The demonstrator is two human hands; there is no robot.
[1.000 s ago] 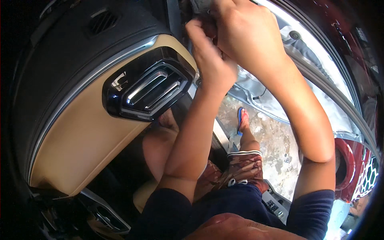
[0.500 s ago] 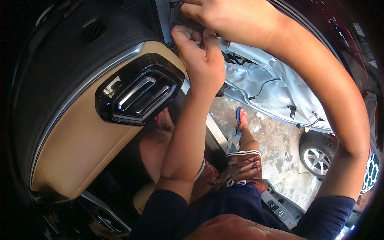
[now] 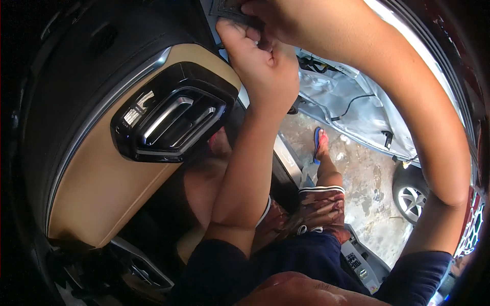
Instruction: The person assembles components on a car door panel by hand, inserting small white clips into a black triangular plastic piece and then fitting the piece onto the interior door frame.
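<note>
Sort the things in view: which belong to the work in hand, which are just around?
At the hands:
- dark, flat-looking piece, beside right hand and left hand

Just around:
- tan padded dashboard panel
- glossy black angular air vent
- silver-spoked wheel

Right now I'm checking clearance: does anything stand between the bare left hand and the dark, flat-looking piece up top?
Nothing visible does: the bare left hand is at the lower edge of the dark, flat-looking piece. The bare right hand hides part of that spot, so contact there cannot be told.
</note>
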